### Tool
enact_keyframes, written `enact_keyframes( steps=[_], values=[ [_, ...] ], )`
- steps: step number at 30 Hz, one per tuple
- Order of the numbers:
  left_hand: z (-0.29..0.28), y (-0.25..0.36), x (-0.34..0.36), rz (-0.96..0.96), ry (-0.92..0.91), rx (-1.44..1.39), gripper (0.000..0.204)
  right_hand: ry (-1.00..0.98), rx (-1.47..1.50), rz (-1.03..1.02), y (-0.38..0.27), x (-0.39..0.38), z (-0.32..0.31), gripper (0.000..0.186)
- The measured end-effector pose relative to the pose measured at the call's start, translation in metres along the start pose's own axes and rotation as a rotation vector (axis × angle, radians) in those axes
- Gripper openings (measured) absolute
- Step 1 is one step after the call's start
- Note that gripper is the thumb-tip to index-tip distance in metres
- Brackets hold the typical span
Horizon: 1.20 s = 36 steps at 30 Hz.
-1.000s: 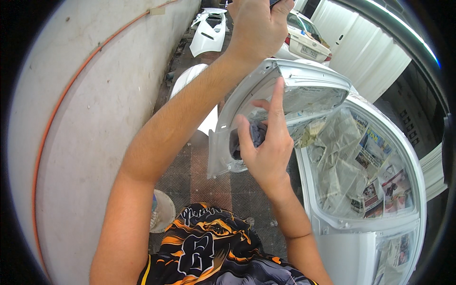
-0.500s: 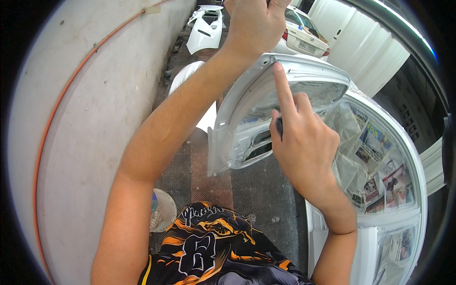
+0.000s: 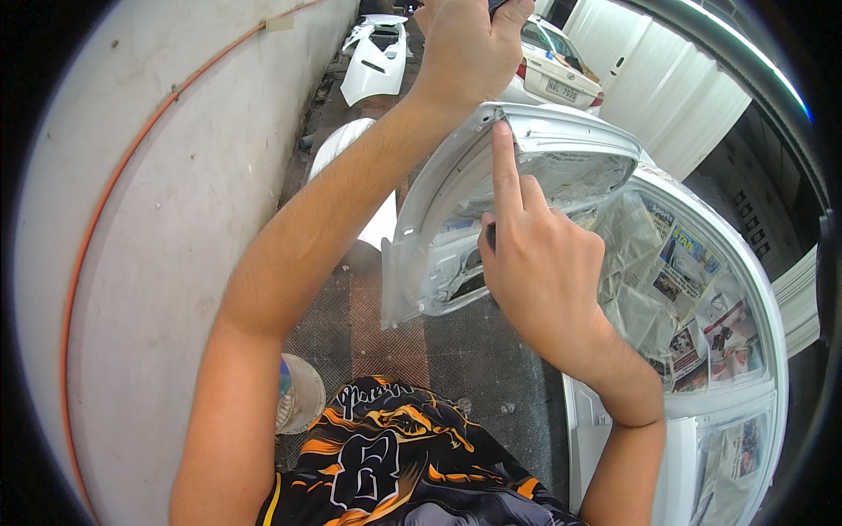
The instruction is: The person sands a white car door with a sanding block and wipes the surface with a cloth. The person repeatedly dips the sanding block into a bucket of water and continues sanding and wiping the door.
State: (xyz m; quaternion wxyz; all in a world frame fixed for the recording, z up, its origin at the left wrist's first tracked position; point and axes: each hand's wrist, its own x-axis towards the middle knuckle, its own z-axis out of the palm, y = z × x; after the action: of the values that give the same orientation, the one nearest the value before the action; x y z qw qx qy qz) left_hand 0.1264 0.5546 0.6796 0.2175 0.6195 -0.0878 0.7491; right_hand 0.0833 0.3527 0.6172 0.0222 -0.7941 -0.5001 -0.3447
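An open white car door (image 3: 399, 263) stands ahead of me, its window opening lined with masking paper. My right hand (image 3: 548, 263) reaches over it, index fingertip at the upper corner of the window frame. Its other fingers are curled around a small dark thing (image 3: 490, 237), mostly hidden beneath the hand. My left hand (image 3: 469, 61) is raised at the top edge above the door's corner, fingers closed. A dark bit of something shows by its thumb, but the picture cuts it off.
A white car body with newspaper-covered windows (image 3: 702, 307) curves along my right. To the left runs a pale wall with an orange hose (image 3: 114, 175). A bucket (image 3: 303, 394) stands by my left side. Farther off are a white body panel (image 3: 377, 74) and a parked white car (image 3: 561, 74).
My right hand has shifted slightly left, its index fingertip still at the door frame's upper corner. More of the dark thing by my left thumb shows. The view has shifted slightly.
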Motion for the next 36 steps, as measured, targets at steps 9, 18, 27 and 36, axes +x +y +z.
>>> enact_keyframes(
  steps=[9,18,27,36],
  values=[
    [-0.001,-0.003,-0.001,-0.048,-0.034,-0.047,0.047,-0.068,-0.002,-0.04,0.01,0.011,-0.004,0.083],
    [0.0,-0.007,-0.001,-0.045,-0.022,-0.035,0.047,-0.061,0.074,-0.065,0.005,0.008,-0.001,0.089],
    [-0.003,-0.019,-0.003,-0.152,-0.076,-0.07,0.047,-0.056,0.287,-0.049,0.007,0.014,0.006,0.097],
    [-0.004,-0.028,-0.005,-0.2,-0.108,-0.071,0.047,0.01,0.314,-0.073,0.009,0.02,0.016,0.099]
  ],
)
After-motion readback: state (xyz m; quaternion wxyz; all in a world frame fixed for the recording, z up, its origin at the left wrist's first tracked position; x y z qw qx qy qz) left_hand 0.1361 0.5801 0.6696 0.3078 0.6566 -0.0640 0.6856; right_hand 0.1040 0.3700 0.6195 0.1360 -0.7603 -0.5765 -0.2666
